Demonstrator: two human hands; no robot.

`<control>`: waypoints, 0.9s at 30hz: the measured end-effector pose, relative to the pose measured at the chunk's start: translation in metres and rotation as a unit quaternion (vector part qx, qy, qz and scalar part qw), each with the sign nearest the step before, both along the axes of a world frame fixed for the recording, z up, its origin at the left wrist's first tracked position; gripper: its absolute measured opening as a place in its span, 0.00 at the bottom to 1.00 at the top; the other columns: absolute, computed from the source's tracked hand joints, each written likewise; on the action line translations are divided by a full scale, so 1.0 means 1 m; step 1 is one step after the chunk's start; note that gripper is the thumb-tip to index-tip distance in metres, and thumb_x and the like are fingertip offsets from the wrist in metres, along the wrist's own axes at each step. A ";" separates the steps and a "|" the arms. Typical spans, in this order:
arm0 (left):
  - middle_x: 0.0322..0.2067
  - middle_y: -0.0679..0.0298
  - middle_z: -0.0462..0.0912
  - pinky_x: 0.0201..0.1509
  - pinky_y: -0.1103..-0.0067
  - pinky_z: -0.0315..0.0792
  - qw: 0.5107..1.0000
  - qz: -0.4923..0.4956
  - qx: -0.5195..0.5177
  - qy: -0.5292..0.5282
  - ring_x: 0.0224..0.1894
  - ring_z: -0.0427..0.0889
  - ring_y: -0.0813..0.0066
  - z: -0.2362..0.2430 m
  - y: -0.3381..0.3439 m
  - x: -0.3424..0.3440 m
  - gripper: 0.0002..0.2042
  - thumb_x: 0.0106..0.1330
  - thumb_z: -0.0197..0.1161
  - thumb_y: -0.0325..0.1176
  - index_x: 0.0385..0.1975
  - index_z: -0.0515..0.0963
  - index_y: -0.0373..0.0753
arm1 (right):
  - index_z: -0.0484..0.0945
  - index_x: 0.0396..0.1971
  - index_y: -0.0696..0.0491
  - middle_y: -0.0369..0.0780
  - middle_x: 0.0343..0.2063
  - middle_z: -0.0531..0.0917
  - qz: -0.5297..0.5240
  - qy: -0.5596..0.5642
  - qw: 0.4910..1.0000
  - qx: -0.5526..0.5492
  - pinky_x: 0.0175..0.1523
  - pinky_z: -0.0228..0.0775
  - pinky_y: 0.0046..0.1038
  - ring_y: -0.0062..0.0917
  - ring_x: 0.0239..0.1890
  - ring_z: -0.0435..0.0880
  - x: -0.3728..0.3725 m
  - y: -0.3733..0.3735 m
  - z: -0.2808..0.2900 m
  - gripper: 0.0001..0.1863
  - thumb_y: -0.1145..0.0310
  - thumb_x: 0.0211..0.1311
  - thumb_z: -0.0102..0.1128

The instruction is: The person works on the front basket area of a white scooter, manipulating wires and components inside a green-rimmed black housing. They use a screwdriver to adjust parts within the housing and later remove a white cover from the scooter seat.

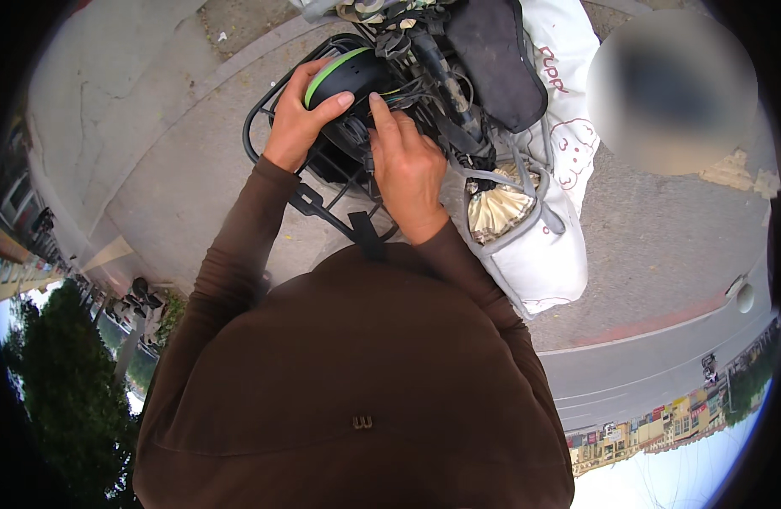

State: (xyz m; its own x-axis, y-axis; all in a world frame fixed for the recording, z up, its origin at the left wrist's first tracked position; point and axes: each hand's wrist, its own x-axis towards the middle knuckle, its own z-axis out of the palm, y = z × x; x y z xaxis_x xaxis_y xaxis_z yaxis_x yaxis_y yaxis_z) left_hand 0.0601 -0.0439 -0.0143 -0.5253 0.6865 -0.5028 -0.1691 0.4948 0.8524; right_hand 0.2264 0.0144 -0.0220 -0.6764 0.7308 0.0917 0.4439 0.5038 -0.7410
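Note:
My left hand [295,125] grips a rounded black device [350,83] with a bright green rim, its thumb across the near edge. This device is tilted over a black wire basket [253,127]. My right hand [407,174] is beside it, index finger stretched out to its lower edge and the other fingers loosely bent over dark cables [353,131]. The right thumb is hidden, and I see nothing held in that hand. Thin coloured wires show by the device's right side; where they lead is hidden.
Right of the basket are a scuffed black bike stem [441,76], a dark padded cover [496,64] and a white cover [569,153] with a cartoon animal. A white, cream-lined mitt [526,246] hangs nearer me. A blurred patch hides part of the pavement at upper right.

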 end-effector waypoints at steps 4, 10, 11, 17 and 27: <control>0.51 0.57 0.76 0.60 0.75 0.67 1.000 -0.005 0.008 0.026 0.53 0.74 0.70 -0.003 -0.001 0.000 0.32 0.53 0.72 0.40 0.57 0.69 0.32 | 0.73 0.57 0.56 0.42 0.38 0.75 0.007 -0.081 0.997 -0.011 0.35 0.76 0.31 0.35 0.28 0.80 -0.008 -0.001 0.014 0.27 0.76 0.54 0.59; 0.52 0.55 0.76 0.60 0.74 0.68 0.997 -0.004 0.020 0.080 0.54 0.75 0.67 -0.006 -0.001 0.004 0.34 0.52 0.72 0.41 0.57 0.69 0.33 | 0.67 0.63 0.53 0.49 0.46 0.69 0.000 -0.145 0.982 -0.119 0.36 0.76 0.38 0.43 0.35 0.81 -0.012 -0.004 0.020 0.34 0.78 0.51 0.61; 0.52 0.54 0.76 0.60 0.73 0.68 0.996 -0.005 0.020 0.092 0.54 0.75 0.67 -0.006 -0.001 0.005 0.34 0.52 0.72 0.42 0.57 0.69 0.33 | 0.66 0.63 0.53 0.48 0.45 0.70 -0.002 -0.146 0.983 -0.113 0.35 0.76 0.38 0.43 0.34 0.81 -0.013 -0.005 0.019 0.35 0.78 0.51 0.61; 0.51 0.54 0.76 0.60 0.73 0.68 0.993 -0.011 0.023 0.112 0.54 0.76 0.66 -0.010 -0.002 0.005 0.35 0.51 0.73 0.44 0.57 0.69 0.33 | 0.69 0.60 0.57 0.43 0.37 0.71 -0.003 -0.157 0.987 -0.018 0.25 0.74 0.30 0.32 0.21 0.80 -0.011 -0.007 0.013 0.28 0.77 0.55 0.55; 0.50 0.56 0.78 0.58 0.74 0.68 0.995 -0.002 0.051 0.081 0.52 0.77 0.68 -0.011 0.002 0.005 0.33 0.50 0.73 0.42 0.55 0.71 0.33 | 0.76 0.54 0.53 0.47 0.25 0.81 0.057 -0.211 0.969 -0.116 0.30 0.74 0.39 0.40 0.25 0.83 -0.014 0.017 0.030 0.25 0.75 0.52 0.59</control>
